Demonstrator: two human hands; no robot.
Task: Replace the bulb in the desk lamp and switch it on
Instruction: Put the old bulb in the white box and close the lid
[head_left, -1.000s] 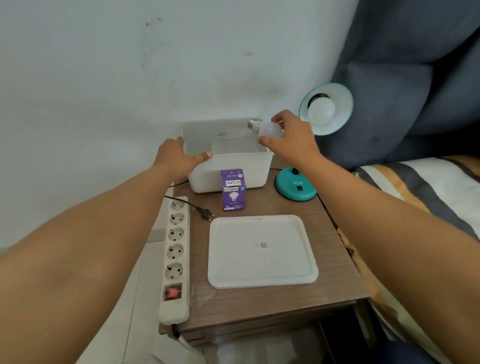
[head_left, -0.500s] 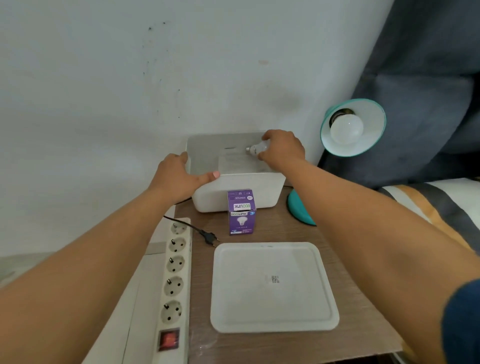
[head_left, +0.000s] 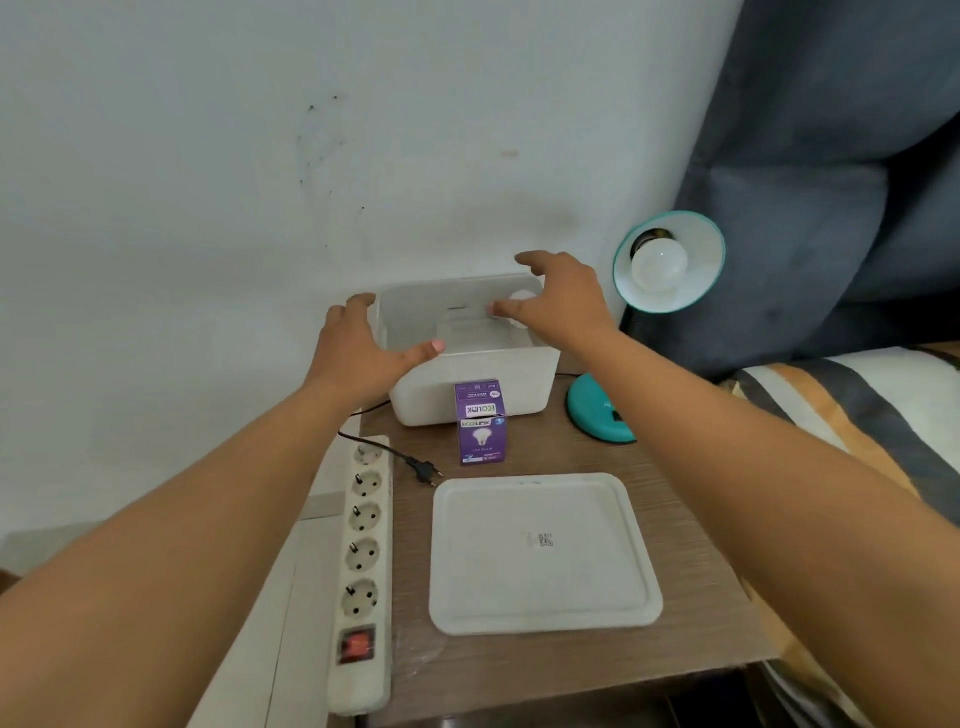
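The teal desk lamp's shade (head_left: 696, 249) faces me at the right with a white bulb (head_left: 658, 264) screwed in; its round base (head_left: 592, 410) stands on the bedside table. A second white bulb (head_left: 521, 300) lies inside the white box (head_left: 467, 384), at its right side. Just above that bulb hovers my right hand (head_left: 558, 301), fingers spread and holding nothing. My left hand (head_left: 363, 348) grips the box's left rim, thumb on the front edge. The lamp's black plug (head_left: 426, 472) lies loose on the table beside the power strip (head_left: 363, 551).
A purple bulb carton (head_left: 480, 422) stands in front of the box. A flat white lid (head_left: 540, 551) lies on the wooden table (head_left: 691, 639) near me. A striped bed (head_left: 852, 415) and grey headboard are at the right, the wall is behind.
My right hand carried the bulb down into the box and let it go; the fingers are now spread above it. My left hand has stayed on the box rim.
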